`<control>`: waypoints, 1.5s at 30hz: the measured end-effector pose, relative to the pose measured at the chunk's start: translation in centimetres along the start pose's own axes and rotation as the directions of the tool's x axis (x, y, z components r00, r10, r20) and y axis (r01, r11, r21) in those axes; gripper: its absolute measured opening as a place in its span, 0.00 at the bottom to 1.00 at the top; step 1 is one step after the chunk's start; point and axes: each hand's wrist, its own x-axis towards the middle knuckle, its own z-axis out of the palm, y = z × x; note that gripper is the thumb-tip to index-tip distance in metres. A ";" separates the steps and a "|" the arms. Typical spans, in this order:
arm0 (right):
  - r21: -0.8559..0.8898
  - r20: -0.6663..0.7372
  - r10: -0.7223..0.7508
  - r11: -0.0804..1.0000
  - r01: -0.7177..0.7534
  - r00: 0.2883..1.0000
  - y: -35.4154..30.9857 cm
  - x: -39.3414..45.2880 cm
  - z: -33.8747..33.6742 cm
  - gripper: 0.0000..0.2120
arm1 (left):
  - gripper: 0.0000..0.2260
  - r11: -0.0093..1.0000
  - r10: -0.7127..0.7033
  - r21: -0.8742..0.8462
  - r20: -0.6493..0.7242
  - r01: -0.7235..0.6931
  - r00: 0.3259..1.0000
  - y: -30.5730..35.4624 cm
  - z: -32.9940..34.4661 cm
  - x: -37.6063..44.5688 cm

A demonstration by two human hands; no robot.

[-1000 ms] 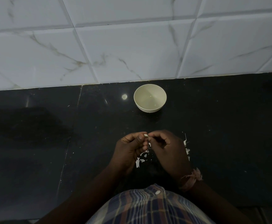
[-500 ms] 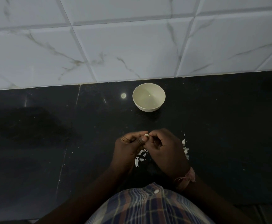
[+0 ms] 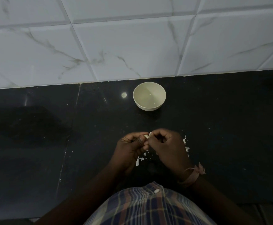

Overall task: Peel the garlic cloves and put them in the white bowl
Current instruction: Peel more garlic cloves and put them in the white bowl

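Now more of the small pale garlic clove (image 3: 146,136) shows than a second ago, pinched between my left hand (image 3: 131,147) and right hand (image 3: 166,147), so I judge peeling nearly done, with the round white bowl (image 3: 149,96) apparently empty.

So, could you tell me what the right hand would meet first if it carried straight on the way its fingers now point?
The right hand points leftward, so it would meet the garlic clove it pinches, then the left hand right behind it. The white bowl lies off that line.
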 end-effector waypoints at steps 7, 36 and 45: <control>0.239 0.017 0.235 0.943 -0.232 0.972 0.6 -0.2 0.5 0.07 | 0.10 0.992 -0.097 -0.072 0.042 0.100 0.994 -0.5 -0.6 0.1; -0.355 0.049 -0.159 0.920 0.165 0.986 3.0 0.5 0.4 0.10 | 0.06 0.990 -0.076 -0.126 -0.066 0.067 0.995 -0.1 -0.7 0.4; -0.082 0.051 -0.086 0.993 0.090 0.995 3.3 0.1 0.7 0.05 | 0.12 0.989 -0.117 -0.093 -0.014 0.115 0.993 0.4 -1.0 0.3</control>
